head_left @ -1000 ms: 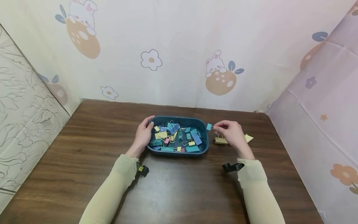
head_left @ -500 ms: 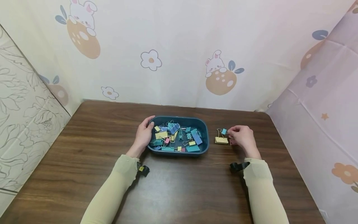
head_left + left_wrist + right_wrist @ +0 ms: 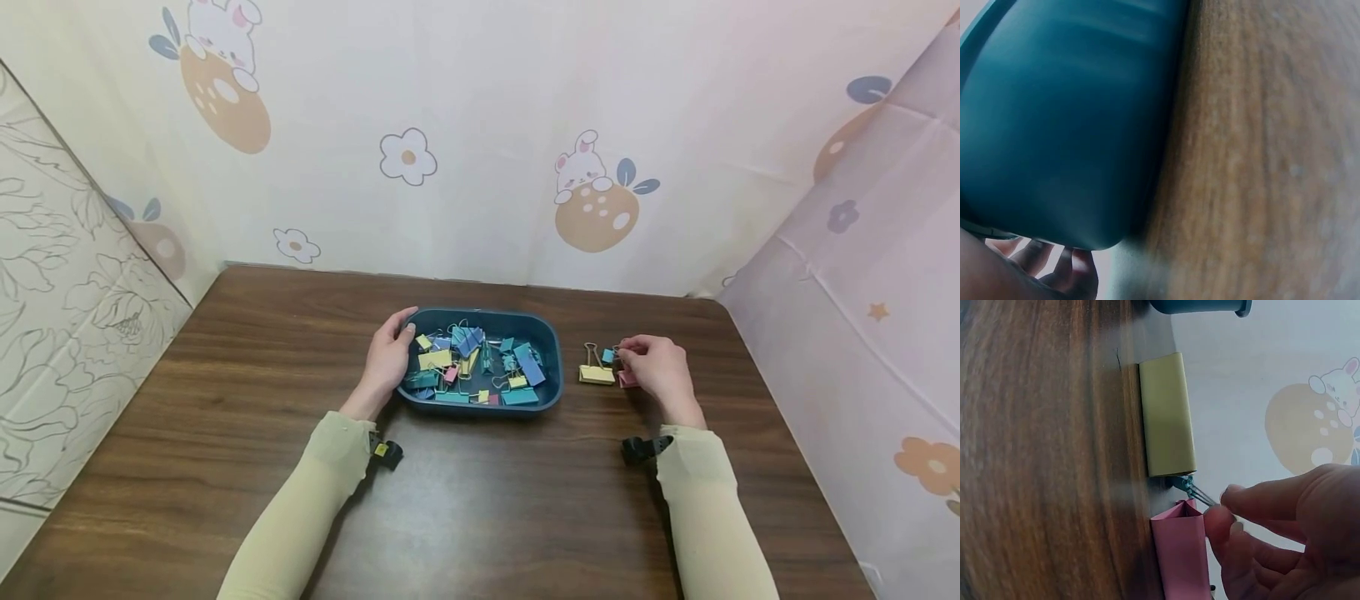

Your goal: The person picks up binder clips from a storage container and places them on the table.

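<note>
Going from the left, the left hand (image 3: 385, 362) is hugging the left end of a dark teal tray (image 3: 480, 409), which is sitting around the middle of the counter (image 3: 480, 517), closer to the far edge than the near one. The thumb is lying by the rim and the fingers are curling round the far corner. Inside, a jumble of binder clips (image 3: 435, 360) is spreading over the bottom.

Over toward the counter's far right corner, a yellow clip (image 3: 596, 376) is lying with its wire handles pointing at the far edge. Just right of those handles, the right hand (image 3: 660, 371) is pinching a small blue clip (image 3: 608, 356) by its wires, fingers nearly meeting. A pink clip (image 3: 627, 380) is sitting beside the yellow one, partly hiding behind that hand.

I'm guessing the step is placing or lifting that little clip; can't tell which, or whether it's touching the counter. Either way, the next move is calling for a light touch, clear of the yellow handles.
</note>
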The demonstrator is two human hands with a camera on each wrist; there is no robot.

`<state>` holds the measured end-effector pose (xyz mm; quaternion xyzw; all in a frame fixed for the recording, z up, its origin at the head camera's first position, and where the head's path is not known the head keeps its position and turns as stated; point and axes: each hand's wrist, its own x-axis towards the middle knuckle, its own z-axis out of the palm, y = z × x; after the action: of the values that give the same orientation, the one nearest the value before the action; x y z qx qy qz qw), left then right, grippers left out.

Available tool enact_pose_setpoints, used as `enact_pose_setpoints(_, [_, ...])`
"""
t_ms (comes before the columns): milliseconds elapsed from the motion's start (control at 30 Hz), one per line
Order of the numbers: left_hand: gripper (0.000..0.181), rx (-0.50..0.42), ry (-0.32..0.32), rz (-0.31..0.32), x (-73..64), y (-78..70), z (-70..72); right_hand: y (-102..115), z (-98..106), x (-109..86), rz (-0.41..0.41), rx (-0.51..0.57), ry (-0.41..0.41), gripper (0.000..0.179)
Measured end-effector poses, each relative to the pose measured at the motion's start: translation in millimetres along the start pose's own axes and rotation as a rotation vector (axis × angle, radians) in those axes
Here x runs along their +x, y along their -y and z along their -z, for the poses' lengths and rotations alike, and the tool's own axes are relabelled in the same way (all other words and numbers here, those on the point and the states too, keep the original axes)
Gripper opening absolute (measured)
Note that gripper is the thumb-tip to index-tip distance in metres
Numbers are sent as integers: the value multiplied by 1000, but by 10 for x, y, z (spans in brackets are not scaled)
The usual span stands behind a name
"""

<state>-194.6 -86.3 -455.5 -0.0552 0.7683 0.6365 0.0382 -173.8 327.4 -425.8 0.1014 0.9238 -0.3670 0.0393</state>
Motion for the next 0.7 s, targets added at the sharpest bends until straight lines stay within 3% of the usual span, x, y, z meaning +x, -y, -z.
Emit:
enact_pose_setpoints(200, [40, 6, 5, -3, -5, -5, -12, 10, 27, -24, 36, -190, -113, 29])
enact_pose_setpoints(333, [40, 11, 7, -6, -13, -15, -15, 76, 50, -66, 53, -212, -154, 28])
enact_pose_setpoints(533, [40, 8, 8, -1, -10, -18, -8, 312, 13, -154, 146, -133, -99, 28])
enact_pose_setpoints(700, [40, 8, 10, 4, -20, -30, 7, 562, -190, -223, 260, -128, -54, 25])
